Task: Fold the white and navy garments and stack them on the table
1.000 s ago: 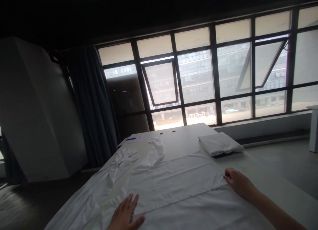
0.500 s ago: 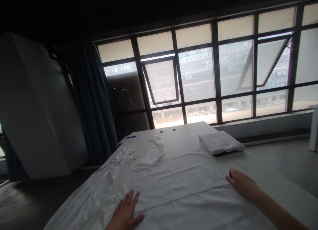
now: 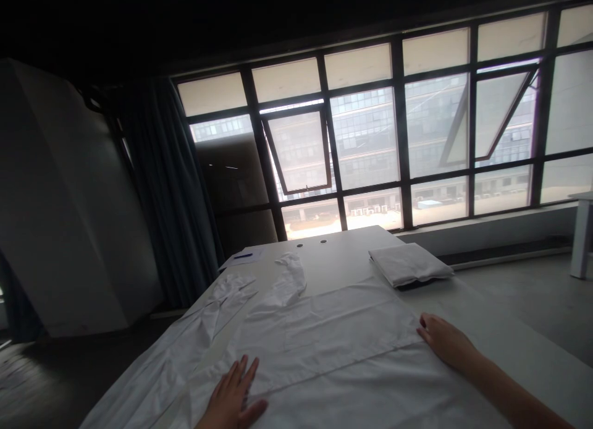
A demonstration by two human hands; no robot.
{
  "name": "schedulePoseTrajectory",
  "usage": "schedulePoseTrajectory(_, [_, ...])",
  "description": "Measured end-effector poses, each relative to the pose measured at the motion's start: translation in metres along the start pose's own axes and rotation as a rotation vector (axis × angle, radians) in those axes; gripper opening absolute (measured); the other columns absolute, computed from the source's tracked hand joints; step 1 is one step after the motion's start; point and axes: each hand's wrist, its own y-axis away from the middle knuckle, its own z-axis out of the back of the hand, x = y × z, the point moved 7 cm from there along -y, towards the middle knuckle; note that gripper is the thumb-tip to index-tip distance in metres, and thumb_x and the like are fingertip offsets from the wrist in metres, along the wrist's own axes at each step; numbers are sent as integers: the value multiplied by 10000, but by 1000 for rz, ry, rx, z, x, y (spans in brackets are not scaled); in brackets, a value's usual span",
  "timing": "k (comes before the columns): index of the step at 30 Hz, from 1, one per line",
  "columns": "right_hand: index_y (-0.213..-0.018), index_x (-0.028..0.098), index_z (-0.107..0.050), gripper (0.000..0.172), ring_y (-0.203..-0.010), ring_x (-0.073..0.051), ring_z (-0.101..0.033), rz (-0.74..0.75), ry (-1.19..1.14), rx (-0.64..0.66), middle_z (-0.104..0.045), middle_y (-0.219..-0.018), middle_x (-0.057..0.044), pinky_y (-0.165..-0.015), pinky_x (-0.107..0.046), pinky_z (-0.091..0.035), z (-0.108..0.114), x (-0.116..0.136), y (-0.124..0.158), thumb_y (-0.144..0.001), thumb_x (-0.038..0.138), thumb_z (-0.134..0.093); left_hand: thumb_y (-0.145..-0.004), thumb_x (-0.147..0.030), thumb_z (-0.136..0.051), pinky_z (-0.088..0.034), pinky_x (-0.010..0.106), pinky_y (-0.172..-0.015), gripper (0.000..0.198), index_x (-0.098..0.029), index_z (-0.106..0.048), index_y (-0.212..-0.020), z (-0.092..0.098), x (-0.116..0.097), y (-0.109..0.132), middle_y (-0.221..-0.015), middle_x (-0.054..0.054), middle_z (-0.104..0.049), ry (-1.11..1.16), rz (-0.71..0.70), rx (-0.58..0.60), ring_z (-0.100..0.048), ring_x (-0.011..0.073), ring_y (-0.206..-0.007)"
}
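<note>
A white garment (image 3: pixel 324 330), with a crumpled sleeve (image 3: pixel 291 277) pointing away from me, is spread over the table. My left hand (image 3: pixel 234 392) lies flat on its near left part, fingers stretched out and thumb apart. At the garment's right edge, my right hand (image 3: pixel 445 339) has its fingers curled and closed on the fabric. A seam or fold line runs across the cloth between the two hands. More rumpled white cloth (image 3: pixel 185 348) drapes along the table's left side.
A folded white cloth bundle (image 3: pixel 410 263) sits at the table's right edge. Paper with a blue pen (image 3: pixel 243 256) lies at the far left corner of the white table (image 3: pixel 343 253). Beyond are windows (image 3: pixel 365 138), a dark curtain (image 3: pixel 171 194) and another table (image 3: pixel 581 231) at right.
My right hand has shifted very slightly left along with the whole view. The left hand stays flat in the same spot, and the garment looks unchanged.
</note>
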Motion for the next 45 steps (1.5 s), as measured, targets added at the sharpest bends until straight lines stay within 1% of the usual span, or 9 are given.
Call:
schedulePoseTrajectory(5, [-902,203,-584,182,-881,-238,-665,21,12,-11,-694,-1018,-117,-761,-333,-427,-1,4,-1,-945,296,-433,-837,-867,-416,-192,494,-1240,987,-254,-248,-1593,0,-1,0,-1670,75,-134,-7,6,19,-131,323,-1543])
schedulePoseTrajectory(9, [-927,212,-560,207,-906,-250,-670,20,4,-9,-712,-988,-111,-732,-332,-407,1,7,-2,-980,288,-375,-833,-870,-420,-195,492,-1241,984,-257,-271,-1588,0,1,0,-1668,73,-139,15,-3,-1,-144,329,-1541])
schedulePoseTrajectory(17, [-978,218,-546,145,-892,-236,-678,8,-46,5,-723,-981,-99,-725,-317,-409,1,2,-9,-969,244,-404,-867,-848,-382,-199,501,-1238,923,-275,-284,-1584,0,-3,-2,-1666,56,-163,9,-9,-37,-165,321,-1539])
schedulePoseTrajectory(22, [-1013,211,-562,157,-934,-240,-688,10,-47,-53,-724,-999,-108,-746,-311,-433,-1,-6,-17,-967,248,-417,-911,-817,-325,-197,495,-1243,847,-285,-333,-1570,6,-16,-11,-1654,54,-238,5,-28,-108,-213,303,-1533])
schedulePoseTrajectory(25, [-997,209,-558,160,-890,-240,-690,33,-24,-123,-718,-968,-109,-719,-310,-439,-4,-8,-19,-971,253,-406,-936,-784,-325,-209,485,-1243,796,-299,-343,-1567,11,-19,-16,-1648,42,-264,22,-60,-155,-228,291,-1530])
schedulePoseTrajectory(28, [-952,214,-560,189,-849,-231,-685,82,13,-188,-714,-936,-101,-716,-308,-443,-6,-4,-21,-976,242,-375,-940,-772,-340,-218,474,-1241,776,-304,-364,-1559,14,-16,-23,-1644,41,-285,34,-72,-169,-248,288,-1525])
schedulePoseTrajectory(33, [-937,210,-582,238,-873,-224,-683,104,25,-172,-718,-939,-93,-738,-301,-442,-8,5,-33,-977,215,-348,-948,-752,-350,-220,455,-1239,756,-298,-390,-1551,18,-8,-42,-1638,44,-314,36,-80,-176,-268,274,-1521])
schedulePoseTrajectory(39, [-981,208,-629,281,-843,-210,-681,88,37,-121,-715,-960,-82,-695,-290,-422,-5,12,-54,-989,239,-350,-989,-578,-410,-299,392,-1199,610,-247,-502,-1492,33,-10,-68,-1564,71,-468,-21,-106,-251,-392,242,-1463])
schedulePoseTrajectory(45, [-1024,215,-657,324,-909,-214,-673,59,48,-105,-702,-1001,-84,-707,-286,-410,0,13,-61,-1018,271,-337,-1012,-390,-365,-345,375,-1134,441,-213,-649,-1298,50,-13,-73,-1372,88,-621,-75,-72,-338,-530,235,-1295])
